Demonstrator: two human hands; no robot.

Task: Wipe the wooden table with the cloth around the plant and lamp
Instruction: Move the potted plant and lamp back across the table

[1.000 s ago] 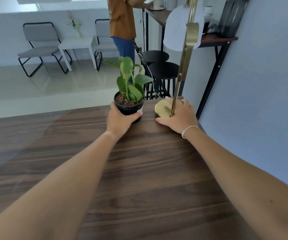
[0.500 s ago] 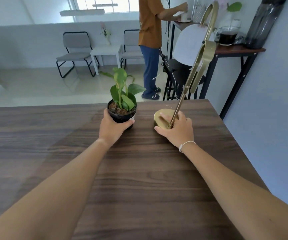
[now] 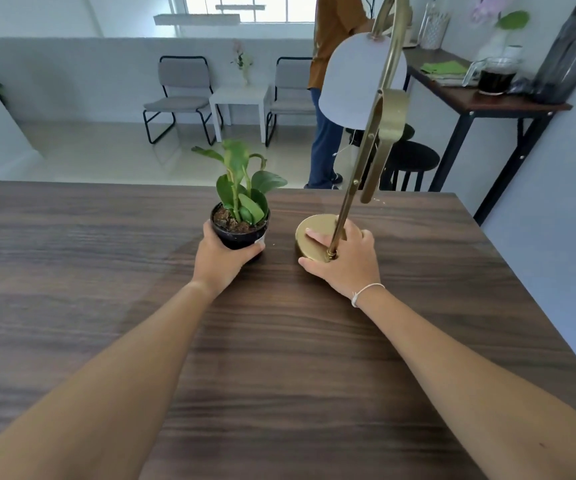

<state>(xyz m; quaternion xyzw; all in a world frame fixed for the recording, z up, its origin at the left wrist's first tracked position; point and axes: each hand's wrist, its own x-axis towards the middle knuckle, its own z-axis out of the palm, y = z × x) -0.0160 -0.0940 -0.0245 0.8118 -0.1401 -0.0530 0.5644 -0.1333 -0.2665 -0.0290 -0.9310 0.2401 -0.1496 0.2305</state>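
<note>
The left hand (image 3: 222, 259) is curled round the side of the little black pot (image 3: 239, 233) of the plant (image 3: 241, 188). The fingers go behind the pot and the thumb shows at the front. The right hand (image 3: 343, 263) lies on the round gold base (image 3: 309, 230) of the lamp (image 3: 359, 81). Its fingers are spread flat on both sides of the thin gold pole (image 3: 343, 209), so it presses on the base and does not close round anything.

The plant and the lamp stand just beside each other, near the far edge of the wooden table (image 3: 279, 341).

I can see no cloth on the table or in either hand. A green folded thing (image 3: 444, 69) lies on the high side table (image 3: 487, 98) far back on the right, but I cannot tell if it is the cloth.

The pot looks small and light, so one hand low on its side should do. The leaves are soft and could bend. The soil could spill if the pot tips.

The lamp is tall and leans, with a big pale shade (image 3: 359, 81) up high. It may be top-heavy, so holding the base and pole down low is best. The gold base looks smooth and could slide.

A person (image 3: 331, 64) stands beyond the table, with a dark stool (image 3: 411, 157) close by. Both are well apart from the hands.
</note>
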